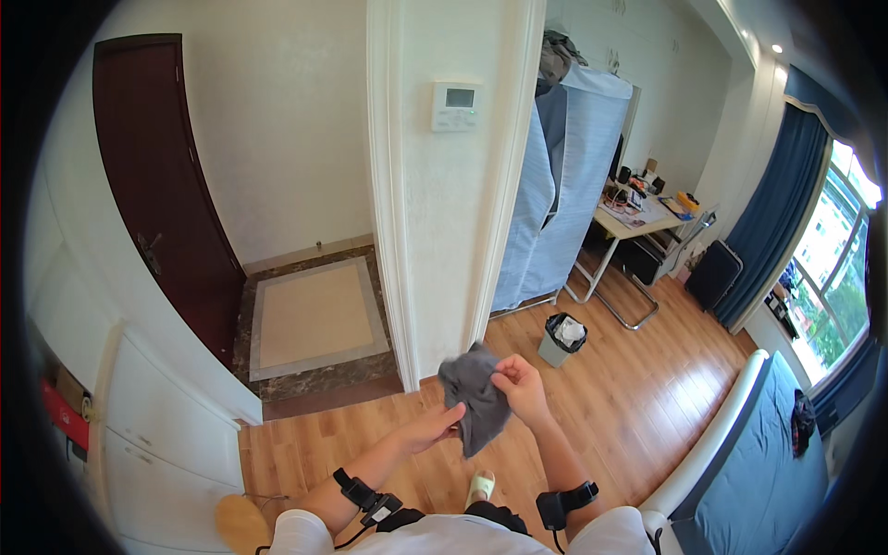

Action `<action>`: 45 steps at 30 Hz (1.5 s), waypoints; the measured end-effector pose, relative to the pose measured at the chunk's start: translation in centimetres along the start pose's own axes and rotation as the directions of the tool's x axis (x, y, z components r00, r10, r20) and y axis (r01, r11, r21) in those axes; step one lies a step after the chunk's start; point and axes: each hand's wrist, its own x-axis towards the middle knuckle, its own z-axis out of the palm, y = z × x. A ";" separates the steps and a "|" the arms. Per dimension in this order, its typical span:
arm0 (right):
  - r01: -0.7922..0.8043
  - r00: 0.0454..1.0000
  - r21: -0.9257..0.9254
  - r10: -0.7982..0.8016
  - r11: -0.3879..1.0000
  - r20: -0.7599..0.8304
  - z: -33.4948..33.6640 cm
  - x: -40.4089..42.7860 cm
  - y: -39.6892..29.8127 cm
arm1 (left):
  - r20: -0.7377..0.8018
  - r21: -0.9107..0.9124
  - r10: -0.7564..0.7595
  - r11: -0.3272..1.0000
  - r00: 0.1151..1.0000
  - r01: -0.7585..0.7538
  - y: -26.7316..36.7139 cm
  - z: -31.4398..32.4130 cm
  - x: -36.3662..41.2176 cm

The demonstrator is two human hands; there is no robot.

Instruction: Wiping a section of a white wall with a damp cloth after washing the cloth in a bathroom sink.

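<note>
A crumpled dark grey cloth [477, 399] hangs between my two hands, in front of my body and above the wooden floor. My left hand [433, 427] holds its lower left side, with the thumb on top and the other fingers partly hidden beneath. Thumb and fingers of my right hand [517, 385] pinch its upper right edge. Both forearms wear black straps with small devices on them.
A waste bin [555, 350] with a black liner stands ahead on the right. Behind it are a blue fabric wardrobe [590, 173] and a desk [624, 225]. A bed [756, 472] lies at right, a white cabinet [166, 430] at left. A wall end [451, 243] stands straight ahead.
</note>
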 end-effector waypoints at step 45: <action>0.135 0.941 -0.671 0.117 0.729 0.317 -0.4 38.7 1.9 | -0.511 0.495 0.508 0.833 0.693 -0.246 27.6 -22.7 11.8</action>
